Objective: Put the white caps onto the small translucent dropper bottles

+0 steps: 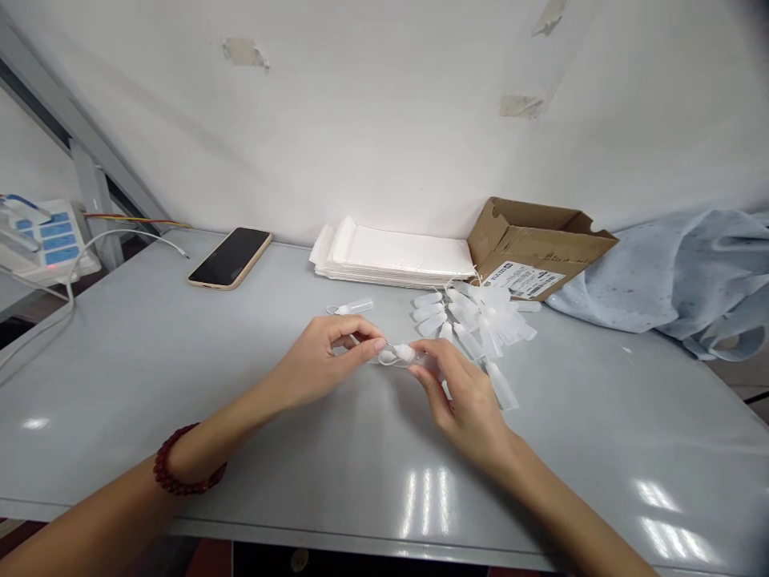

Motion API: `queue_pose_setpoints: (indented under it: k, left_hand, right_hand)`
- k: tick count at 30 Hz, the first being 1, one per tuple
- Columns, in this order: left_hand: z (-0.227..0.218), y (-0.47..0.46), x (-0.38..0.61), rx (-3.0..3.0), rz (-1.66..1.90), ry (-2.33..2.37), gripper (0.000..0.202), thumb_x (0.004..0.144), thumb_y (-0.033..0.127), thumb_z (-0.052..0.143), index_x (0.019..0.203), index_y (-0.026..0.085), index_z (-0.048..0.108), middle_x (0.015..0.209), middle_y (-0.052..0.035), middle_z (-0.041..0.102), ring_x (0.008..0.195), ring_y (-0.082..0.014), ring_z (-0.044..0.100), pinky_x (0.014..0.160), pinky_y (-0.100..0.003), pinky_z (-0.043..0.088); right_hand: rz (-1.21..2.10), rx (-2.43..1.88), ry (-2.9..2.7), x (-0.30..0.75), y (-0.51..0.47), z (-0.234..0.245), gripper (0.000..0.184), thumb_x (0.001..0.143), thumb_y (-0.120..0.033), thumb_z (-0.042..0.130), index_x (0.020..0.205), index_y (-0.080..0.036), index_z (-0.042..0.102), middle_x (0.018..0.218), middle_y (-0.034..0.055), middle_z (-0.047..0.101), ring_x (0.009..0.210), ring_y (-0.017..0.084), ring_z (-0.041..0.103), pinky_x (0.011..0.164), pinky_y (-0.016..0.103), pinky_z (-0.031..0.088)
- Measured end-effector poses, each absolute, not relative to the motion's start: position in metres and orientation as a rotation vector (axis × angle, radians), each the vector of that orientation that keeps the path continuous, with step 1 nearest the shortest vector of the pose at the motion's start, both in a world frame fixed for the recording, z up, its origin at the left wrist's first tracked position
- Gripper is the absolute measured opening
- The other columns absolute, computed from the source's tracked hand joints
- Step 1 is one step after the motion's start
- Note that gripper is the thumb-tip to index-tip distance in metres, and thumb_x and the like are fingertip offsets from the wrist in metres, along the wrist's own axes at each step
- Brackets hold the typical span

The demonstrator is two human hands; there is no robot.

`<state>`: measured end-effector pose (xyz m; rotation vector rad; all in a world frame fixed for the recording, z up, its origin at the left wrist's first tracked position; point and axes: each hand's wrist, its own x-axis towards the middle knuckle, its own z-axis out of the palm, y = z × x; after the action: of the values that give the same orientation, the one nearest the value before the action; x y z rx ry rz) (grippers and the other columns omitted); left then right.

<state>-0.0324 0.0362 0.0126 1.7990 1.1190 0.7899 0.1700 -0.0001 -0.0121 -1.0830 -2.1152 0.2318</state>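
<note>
Above the middle of the table, my right hand (462, 393) pinches a small translucent plastic tube (407, 353) with a white neck. A thin white loop (388, 357) comes off the neck end, pointing left. My left hand (330, 353) is closed, thumb against fingers, at the loop's far side; what exactly sits in the fingertips is too small to make out. One similar tube (356, 306) with a loop lies alone just behind my left hand. To the right, a loose pile of such tubes (481, 316) spreads behind and beside my right hand.
Flat white packets (402, 252) are stacked against the wall, beside an open cardboard box (534, 248). A phone (231, 256) lies at the back left, near a white cable (72, 280) and a power strip (57, 240). Pale blue cloth (678, 272) bunches at the right.
</note>
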Motion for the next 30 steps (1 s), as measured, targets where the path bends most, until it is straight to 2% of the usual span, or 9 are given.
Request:
queue_pose_setpoints:
  k: [10,30]
  left_hand:
    - [0.0089,0.0344,-0.0298,1.789,0.827,1.047,0.018,0.084,0.028,0.056,0.074,0.016,0.065,0.074,-0.0012,0.063,0.070,-0.0134,0.056,0.064,-0.023,0.046]
    - [0.0043,0.0347,-0.0296,1.777,0.745,1.018,0.016,0.083,0.024,0.055,0.073,0.017,0.065,0.074,-0.0001,0.063,0.069,-0.0128,0.055,0.065,-0.023,0.045]
  right_hand:
    - [0.278,-1.032,-2.142,0.1682,-0.0017,-0.0133,0.018,0.093,-0.012,0.041,0.108,-0.019,0.047,0.091,0.0088,0.063,0.076,0.017,0.062,0.062,0.028,0.051]
    - [0.269,-1.030,-2.187,0.1672,-0.0022,-0.0162,0.018,0.091,-0.008,0.041,0.106,-0.017,0.046,0.085,0.0085,0.061,0.069,0.016,0.059,0.059,0.027,0.050]
